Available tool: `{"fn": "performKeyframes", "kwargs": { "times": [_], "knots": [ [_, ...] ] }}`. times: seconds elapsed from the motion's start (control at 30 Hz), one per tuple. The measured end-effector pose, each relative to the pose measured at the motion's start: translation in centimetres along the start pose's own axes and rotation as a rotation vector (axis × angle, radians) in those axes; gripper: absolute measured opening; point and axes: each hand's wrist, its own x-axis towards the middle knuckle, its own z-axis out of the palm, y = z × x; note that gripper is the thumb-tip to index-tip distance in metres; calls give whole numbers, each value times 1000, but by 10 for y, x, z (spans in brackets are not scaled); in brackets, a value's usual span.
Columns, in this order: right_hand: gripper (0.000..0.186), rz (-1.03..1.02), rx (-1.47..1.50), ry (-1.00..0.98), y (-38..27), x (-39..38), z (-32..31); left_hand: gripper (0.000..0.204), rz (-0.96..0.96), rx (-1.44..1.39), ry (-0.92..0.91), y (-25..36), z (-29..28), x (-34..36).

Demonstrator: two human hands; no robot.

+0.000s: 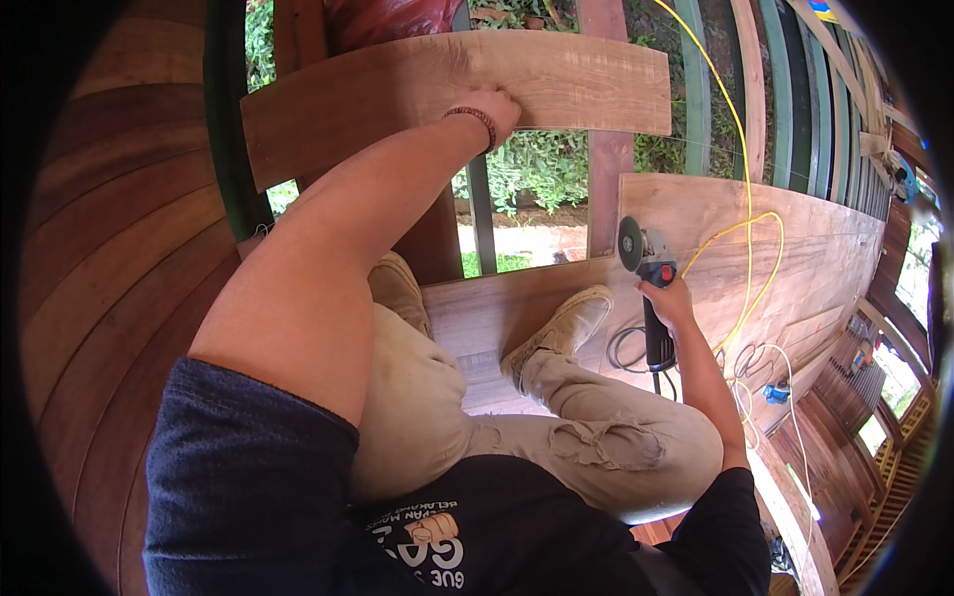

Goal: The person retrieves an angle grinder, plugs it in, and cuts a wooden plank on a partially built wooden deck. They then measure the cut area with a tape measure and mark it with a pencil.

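Observation:
A brown wooden plank lies crosswise over the open floor frame. My left hand, with a beaded bracelet on the wrist, presses on the plank near its middle; its fingers are curled and their tips are hidden. Low on the right, my right hand is wrapped around an angle grinder with a black handle and a red switch. The grinder's thin dark disc points up and away, apart from the plank. Whether the disc is spinning I cannot tell.
Gaps between green and brown joists open onto plants below. My shoes stand by wide floorboards. A yellow cord and a dark cable run beside the grinder. A blue tool lies farther right; a plank wall rises left.

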Motion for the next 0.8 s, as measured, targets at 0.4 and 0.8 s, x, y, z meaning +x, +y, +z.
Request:
{"fn": "performKeyframes", "kwargs": {
  "times": [0.4, 0.8],
  "knots": [
    [59, -55, -47, -13, -3, -5, -5, 32, 7, -21, 8, -1, 7, 7],
    [59, 0, -84, -28, 5, -3, -5, 32, -5, -19, 9, 1, 4, 6]
  ]
}}
